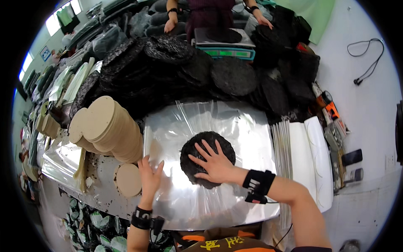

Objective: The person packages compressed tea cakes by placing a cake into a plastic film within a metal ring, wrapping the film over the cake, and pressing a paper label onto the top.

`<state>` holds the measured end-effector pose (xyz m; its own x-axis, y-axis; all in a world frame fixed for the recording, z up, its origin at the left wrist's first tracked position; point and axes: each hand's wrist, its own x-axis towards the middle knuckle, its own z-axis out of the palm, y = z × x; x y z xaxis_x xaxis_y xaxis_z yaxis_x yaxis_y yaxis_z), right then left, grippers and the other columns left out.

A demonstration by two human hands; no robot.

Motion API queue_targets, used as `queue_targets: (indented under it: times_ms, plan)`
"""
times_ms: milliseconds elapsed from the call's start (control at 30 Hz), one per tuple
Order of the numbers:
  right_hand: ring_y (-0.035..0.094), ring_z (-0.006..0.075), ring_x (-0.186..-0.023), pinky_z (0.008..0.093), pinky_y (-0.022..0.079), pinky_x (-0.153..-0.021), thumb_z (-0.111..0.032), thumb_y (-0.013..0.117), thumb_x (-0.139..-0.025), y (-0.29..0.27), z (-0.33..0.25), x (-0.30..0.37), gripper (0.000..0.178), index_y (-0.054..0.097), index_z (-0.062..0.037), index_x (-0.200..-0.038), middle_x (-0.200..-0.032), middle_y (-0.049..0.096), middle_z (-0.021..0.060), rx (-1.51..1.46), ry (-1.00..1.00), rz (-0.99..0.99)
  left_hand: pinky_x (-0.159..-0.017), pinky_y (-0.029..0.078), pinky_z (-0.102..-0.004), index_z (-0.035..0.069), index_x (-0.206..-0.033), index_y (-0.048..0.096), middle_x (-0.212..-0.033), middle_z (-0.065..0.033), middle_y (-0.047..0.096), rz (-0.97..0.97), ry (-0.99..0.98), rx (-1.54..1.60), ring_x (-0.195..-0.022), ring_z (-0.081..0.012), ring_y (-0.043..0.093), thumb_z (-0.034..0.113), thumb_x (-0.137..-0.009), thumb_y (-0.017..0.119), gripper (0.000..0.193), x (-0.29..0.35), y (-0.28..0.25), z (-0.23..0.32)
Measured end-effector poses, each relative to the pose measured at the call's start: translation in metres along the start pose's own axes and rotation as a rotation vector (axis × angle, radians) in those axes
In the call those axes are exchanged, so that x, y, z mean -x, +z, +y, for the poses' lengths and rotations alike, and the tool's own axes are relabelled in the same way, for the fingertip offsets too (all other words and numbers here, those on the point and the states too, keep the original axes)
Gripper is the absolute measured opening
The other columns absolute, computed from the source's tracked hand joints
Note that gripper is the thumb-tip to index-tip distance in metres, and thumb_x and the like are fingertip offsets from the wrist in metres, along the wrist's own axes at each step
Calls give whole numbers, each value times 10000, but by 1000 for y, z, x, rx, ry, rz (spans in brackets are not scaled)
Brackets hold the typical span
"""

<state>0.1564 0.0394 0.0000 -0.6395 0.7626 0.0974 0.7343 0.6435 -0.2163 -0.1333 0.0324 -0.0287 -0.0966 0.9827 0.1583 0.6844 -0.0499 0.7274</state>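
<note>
Black dried-seaweed discs heaped in a great pile [176, 67] fill the far half of the surface [105, 191], and beyond them another person's hands [171, 22] rest by a scale [224, 42]. Nearer me lies a broad sheet of clear film [201, 126], spread flat and shining, with a stack of more sheets [294, 147] fanned out just beside its right edge. To the left of the film leans a tilted stack of tan cardboard rounds [113, 130], and one single cardboard round [128, 179] lies flat, just beside my left hand. On the middle of the film sits one dark seaweed disc [208, 157], and my right hand [214, 164] lies spread wide on top of it, fingers splayed, pressing down and gripping nothing. My left hand [150, 176] is open too, flat on the film near its left edge, holding nothing. To do this well, I judge the disc wants to stay centred on the film, so I should keep even pressure under the right palm and not let it slide; the left hand should smooth the film outward so no creases get trapped. The disc looks brittle and crumbly at its rim, so I press with the flat of the hand, not the fingertips.
</note>
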Motion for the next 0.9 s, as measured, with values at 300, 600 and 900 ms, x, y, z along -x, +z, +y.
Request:
queue_targets:
  times_ms: [300,600,900]
  plan:
    - [107,478,-1472,732,100,-1095,-616,432,-945,31,7,-9,729,322,-199,-1532,-1599,180,226,-19,57,-114,-740,498,-326,36,-1331,492,-1090,-116,596,-158,-237,954,-835,-214,589,271,-869,720,567,-4,5,-53]
    - [509,375,-1218,453,407,-1031,-364,781,-773,-37,40,77,657,550,-51,-1302,-1252,568,203,168,646,846,-1023,391,-543,20,-1172,475,-1194,-163,595,-118,708,97,-1195,-381,554,426,-606,898,815,30,67,83]
    - [328,303,-1394,441,309,-1116,-310,858,-724,-23,85,195,983,314,35,-1467,-1506,316,239,-634,888,287,-783,438,-444,60,-952,561,-936,-122,565,-85,243,-58,-890,-342,550,174,-688,809,380,36,86,114]
